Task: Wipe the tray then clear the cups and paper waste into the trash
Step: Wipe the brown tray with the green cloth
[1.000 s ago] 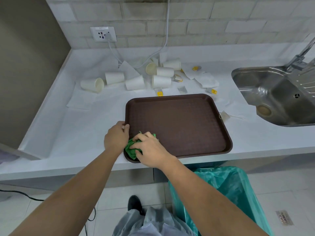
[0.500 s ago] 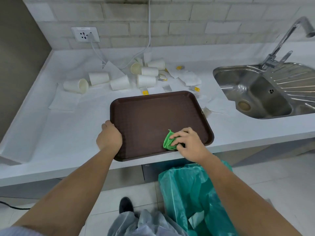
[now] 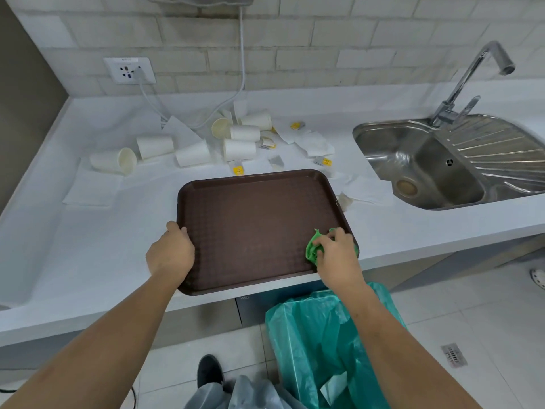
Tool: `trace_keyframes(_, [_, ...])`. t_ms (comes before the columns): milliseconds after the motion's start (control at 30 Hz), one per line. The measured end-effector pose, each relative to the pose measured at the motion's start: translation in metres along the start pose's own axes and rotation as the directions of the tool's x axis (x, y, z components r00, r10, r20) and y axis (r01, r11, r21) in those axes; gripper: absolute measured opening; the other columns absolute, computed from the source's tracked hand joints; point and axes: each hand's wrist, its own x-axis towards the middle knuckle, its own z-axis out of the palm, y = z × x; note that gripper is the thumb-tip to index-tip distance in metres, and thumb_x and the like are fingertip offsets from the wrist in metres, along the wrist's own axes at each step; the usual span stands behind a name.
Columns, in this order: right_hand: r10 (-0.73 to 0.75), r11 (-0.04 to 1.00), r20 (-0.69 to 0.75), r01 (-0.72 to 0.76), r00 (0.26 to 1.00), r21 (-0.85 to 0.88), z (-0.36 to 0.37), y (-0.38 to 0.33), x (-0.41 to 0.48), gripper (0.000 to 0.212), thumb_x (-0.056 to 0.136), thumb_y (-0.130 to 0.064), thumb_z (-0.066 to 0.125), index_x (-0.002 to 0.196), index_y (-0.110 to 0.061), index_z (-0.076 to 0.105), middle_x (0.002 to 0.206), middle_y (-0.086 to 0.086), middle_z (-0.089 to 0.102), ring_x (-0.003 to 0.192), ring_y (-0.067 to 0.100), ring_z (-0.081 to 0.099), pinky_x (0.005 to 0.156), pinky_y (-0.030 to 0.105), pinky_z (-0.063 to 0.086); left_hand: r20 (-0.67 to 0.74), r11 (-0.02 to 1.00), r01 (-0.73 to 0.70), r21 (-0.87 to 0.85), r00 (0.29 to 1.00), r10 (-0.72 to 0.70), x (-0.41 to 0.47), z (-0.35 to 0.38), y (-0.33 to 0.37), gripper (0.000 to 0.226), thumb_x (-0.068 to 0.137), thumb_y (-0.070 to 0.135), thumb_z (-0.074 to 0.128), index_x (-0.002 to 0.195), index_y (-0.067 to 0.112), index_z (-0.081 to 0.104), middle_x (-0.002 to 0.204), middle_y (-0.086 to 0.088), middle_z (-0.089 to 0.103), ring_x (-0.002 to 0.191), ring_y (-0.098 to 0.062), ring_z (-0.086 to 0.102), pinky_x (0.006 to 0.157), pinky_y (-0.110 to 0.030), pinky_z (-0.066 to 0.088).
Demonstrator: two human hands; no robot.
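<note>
The left hand grips the left rim of the dark brown rectangular plastic tray on the white countertop, evidently steadying it, while the right hand clutches a crumpled green cloth at its near-right corner.

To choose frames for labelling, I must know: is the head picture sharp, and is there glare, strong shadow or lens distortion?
Head view: light soft and even, shadows faint; bright glare only on the steel sink and tap; the wide lens bows the counter edge and the wall tiles; tray, cups, cloth, left hand and right hand look sharp, no clear motion blur.
</note>
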Motion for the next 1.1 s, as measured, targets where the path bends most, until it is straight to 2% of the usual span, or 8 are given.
trace_keyframes(67, [0.059,0.998,0.043,-0.057,0.997,-0.038,-0.005,0.007,0.009,0.032,0.086,0.001,0.06,0.113,-0.015,0.068,0.121,0.008,0.046,0.109,0.027,0.041,0.091,0.04,0.05,0.003,1.0,0.0,0.025,1.0,0.0,0.001,0.001,-0.002,0.028,0.109,0.035,0.026,0.102,0.013,0.042,0.066,0.0,0.048,0.052,-0.018,0.043,0.053,-0.035,0.036])
trace_keyframes(200, [0.118,0.987,0.063,-0.11,0.991,-0.116,-0.009,0.0,0.034,0.045,0.078,0.007,0.063,0.117,-0.016,0.066,0.12,0.007,0.046,0.111,0.027,0.041,0.082,0.039,0.053,0.003,0.999,-0.01,0.048,1.0,0.01,0.003,0.002,-0.004,0.03,0.109,0.036,0.027,0.107,0.012,0.046,0.065,0.0,0.048,0.051,-0.017,0.045,0.046,-0.031,0.03])
trace_keyframes(300, [0.129,0.985,0.04,-0.124,0.991,-0.124,-0.005,-0.005,0.059,0.046,0.081,0.003,0.066,0.123,-0.014,0.063,0.125,0.009,0.048,0.12,0.03,0.042,0.092,0.043,0.053,0.003,0.999,-0.013,0.03,1.0,0.013,0.001,0.003,-0.005,0.03,0.109,0.035,0.028,0.107,0.012,0.047,0.065,-0.001,0.052,0.051,-0.018,0.047,0.045,-0.03,0.029])
trace_keyframes(467, [0.072,0.996,0.04,-0.07,0.997,-0.055,-0.003,-0.015,0.107,0.049,0.086,0.002,0.06,0.133,-0.012,0.058,0.125,0.014,0.049,0.115,0.033,0.047,0.098,0.042,0.048,0.008,1.0,-0.006,0.018,1.0,0.006,0.001,0.002,-0.005,0.029,0.108,0.035,0.029,0.106,0.012,0.048,0.063,0.0,0.051,0.05,-0.016,0.047,0.045,-0.028,0.028])
trace_keyframes(567, [0.019,0.999,0.0,-0.019,1.0,-0.044,0.0,-0.018,0.113,0.056,0.089,-0.002,0.06,0.142,-0.015,0.047,0.137,0.016,0.042,0.124,0.034,0.042,0.102,0.043,0.046,0.005,1.0,0.019,0.005,1.0,-0.019,0.003,0.002,-0.006,0.026,0.107,0.034,0.03,0.102,0.014,0.045,0.062,0.0,0.051,0.05,-0.018,0.047,0.047,-0.029,0.032])
trace_keyframes(733, [0.054,0.954,-0.177,-0.103,0.983,-0.281,0.006,-0.02,0.088,0.039,0.093,-0.026,0.057,0.13,-0.014,0.053,0.133,0.019,0.046,0.124,0.041,0.04,0.101,0.047,0.042,0.031,1.0,0.017,-0.015,0.999,-0.016,0.006,-0.002,-0.004,0.024,0.105,0.033,0.033,0.094,0.014,0.043,0.059,-0.001,0.052,0.048,-0.019,0.049,0.047,-0.027,0.033])
trace_keyframes(900, [0.135,0.97,-0.134,-0.158,0.982,-0.185,0.013,-0.021,0.082,0.044,0.094,-0.021,0.055,0.137,-0.011,0.047,0.136,0.02,0.042,0.128,0.039,0.036,0.107,0.043,0.035,0.14,0.998,-0.006,-0.061,0.99,0.015,0.042,-0.013,-0.01,0.043,0.099,0.047,0.028,0.08,0.018,0.052,0.071,-0.002,0.059,0.062,-0.019,0.053,0.059,-0.033,0.04])
trace_keyframes(1100, [0.247,0.969,-0.159,-0.247,0.956,0.02,0.024,-0.029,0.074,0.042,0.094,-0.01,0.053,0.136,-0.014,0.048,0.144,0.019,0.037,0.127,0.039,0.034,0.098,0.05,0.045,0.127,0.993,-0.031,-0.112,0.991,0.045,0.088,-0.02,0.009,0.045,0.102,0.055,0.032,0.116,0.015,0.046,0.084,0.0,0.056,0.066,-0.022,0.051,0.063,-0.036,0.04])
